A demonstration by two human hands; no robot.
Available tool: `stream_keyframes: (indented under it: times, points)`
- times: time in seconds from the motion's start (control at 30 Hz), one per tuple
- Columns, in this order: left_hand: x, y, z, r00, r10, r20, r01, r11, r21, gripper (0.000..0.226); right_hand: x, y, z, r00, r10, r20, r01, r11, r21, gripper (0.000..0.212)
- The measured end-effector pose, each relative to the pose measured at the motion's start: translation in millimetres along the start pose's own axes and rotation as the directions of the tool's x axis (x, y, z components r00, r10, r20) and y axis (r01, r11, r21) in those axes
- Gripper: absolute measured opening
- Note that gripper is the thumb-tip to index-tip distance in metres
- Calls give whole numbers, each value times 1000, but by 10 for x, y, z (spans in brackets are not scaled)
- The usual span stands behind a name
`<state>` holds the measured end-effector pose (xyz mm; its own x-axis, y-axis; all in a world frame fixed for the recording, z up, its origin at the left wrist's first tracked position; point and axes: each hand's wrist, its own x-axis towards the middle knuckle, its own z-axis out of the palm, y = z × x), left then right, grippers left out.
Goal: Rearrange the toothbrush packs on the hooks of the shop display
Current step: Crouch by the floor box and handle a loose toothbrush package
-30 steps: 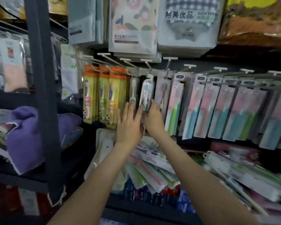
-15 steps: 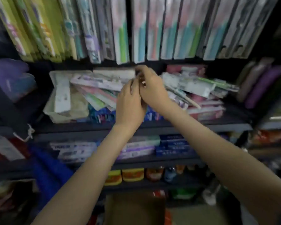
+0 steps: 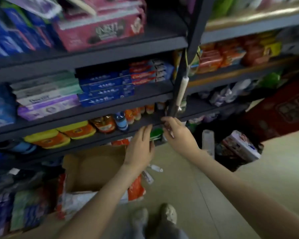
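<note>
Though the left hand (image 3: pixel 139 149) hangs just above the cardboard box (image 3: pixel 93 169) at its right edge, its fingers are straight and hold nothing; the right hand (image 3: pixel 179 135), further right of the box, curls loosely, and blur hides whether it pinches anything; two slim pale packs (image 3: pixel 154 168) on the floor (image 3: pixel 231 195) right of the box may be toothbrush packs; I judge them light, stiff, slippery, best pinched at the hang-hole end; the hooks are out of frame.
</note>
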<state>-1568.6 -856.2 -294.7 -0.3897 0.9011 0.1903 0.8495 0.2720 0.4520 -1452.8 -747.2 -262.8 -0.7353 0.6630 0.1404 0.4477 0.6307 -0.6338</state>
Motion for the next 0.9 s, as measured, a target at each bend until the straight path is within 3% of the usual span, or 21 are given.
stream_keyframes:
  times: [0.1,0.2,0.43,0.63,0.77,0.9]
  points:
    - [-310,-408,936,984,-67,162,60,997,45,52,-493,956,666,967,240,83,-239,971,-29,31]
    - [-674,-899,1894,951,-131,281,111,990,87,62,-984,1863,1516,889,428,164,-423,904,-68,32]
    - [-1373,-2005,3908,894,-198,402,120,970,210,64,-1521,3511,3704,751,586,305,-573,808,-142,40]
    - [-1734,-2630,5312,839,-233,491,110,957,267,65,-1432,4385,5264,726,516,454,-430,856,-285,60]
    - [-1698,-2975,5921,832,-279,479,165,949,267,80,-1307,4835,5954,795,438,419,-271,875,-400,69]
    - [-1475,-3137,6100,787,-310,534,150,935,322,91,-1227,5122,6214,863,312,398,-79,861,-503,53]
